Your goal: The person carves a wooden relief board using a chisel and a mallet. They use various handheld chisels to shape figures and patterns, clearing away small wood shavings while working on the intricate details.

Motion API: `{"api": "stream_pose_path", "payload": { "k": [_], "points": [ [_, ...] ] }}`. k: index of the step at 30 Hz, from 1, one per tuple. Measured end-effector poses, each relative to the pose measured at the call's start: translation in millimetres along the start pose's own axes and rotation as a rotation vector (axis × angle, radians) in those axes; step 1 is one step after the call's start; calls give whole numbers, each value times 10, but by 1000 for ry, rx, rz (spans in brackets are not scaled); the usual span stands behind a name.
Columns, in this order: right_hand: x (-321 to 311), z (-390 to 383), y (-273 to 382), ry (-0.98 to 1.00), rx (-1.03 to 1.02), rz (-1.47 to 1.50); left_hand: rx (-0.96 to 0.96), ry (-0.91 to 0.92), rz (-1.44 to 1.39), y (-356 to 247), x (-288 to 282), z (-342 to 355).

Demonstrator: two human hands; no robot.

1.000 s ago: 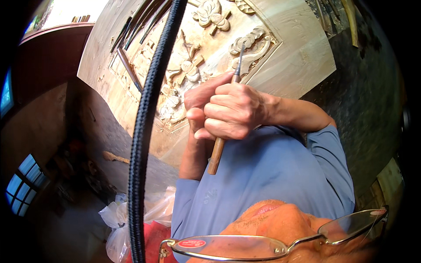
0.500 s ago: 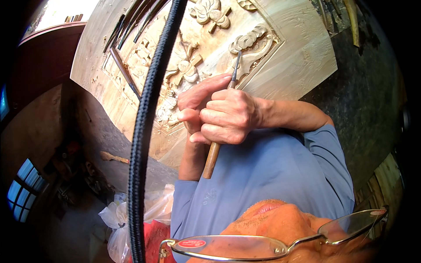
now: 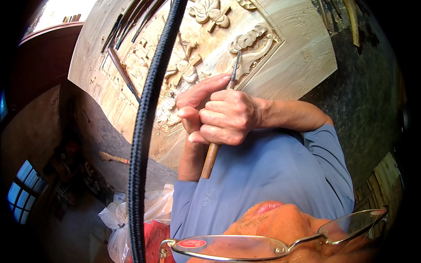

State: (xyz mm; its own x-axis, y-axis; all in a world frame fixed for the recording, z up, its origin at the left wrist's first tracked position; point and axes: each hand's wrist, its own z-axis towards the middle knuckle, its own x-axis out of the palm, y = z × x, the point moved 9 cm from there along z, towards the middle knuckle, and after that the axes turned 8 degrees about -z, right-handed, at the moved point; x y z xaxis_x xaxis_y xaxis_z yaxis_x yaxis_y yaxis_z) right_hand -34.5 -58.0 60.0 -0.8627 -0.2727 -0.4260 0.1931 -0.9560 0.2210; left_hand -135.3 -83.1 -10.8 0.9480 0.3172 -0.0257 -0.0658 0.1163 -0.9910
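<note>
My right hand is wrapped in a fist round the wooden handle of a carving chisel. The handle's butt sticks out below the fist, towards my chest. From the other end the thin dark blade points away, its tip at a row of overlapping carved discs on a pale wooden panel. Close beside the fist, my left hand lies with its fingers curled in against the chisel near the blade's base and its thumb bent. The right hand partly hides those fingers.
Several slim dark tools lie on the panel's far left, and another tool rests nearer. Carved flowers stand in relief. A black braided cable crosses the view. Left of me are a small brush and a plastic bag.
Both hands keep their hold, and the chisel's butt has shifted very slightly left. The tip stays at the carved discs.
</note>
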Motion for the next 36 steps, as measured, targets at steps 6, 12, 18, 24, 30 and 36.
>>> {"api": "stream_pose_path", "payload": {
  "k": [6, 12, 18, 24, 30, 36],
  "points": [
    [39, -10, -18, 8, 0, -3, 20, -22, -28, -22, -2, 8],
    [134, -104, 1, -66, 4, -25, -48, -1, 3, 34, -8, 35],
    [5, 29, -81, 26, 32, 27, -61, 34, 2, 43, 3, 80],
    [-86, 80, -36, -5, -13, -56, -72, 42, -119, 76, 53, 135],
    [-438, -44, -19, 145, 121, -287, -36, 116, -141, 68, 74, 172],
    [-1084, -321, -405, 244, 333, -566, 326, 19, 334, -390, 197, 141]
  ]
}}
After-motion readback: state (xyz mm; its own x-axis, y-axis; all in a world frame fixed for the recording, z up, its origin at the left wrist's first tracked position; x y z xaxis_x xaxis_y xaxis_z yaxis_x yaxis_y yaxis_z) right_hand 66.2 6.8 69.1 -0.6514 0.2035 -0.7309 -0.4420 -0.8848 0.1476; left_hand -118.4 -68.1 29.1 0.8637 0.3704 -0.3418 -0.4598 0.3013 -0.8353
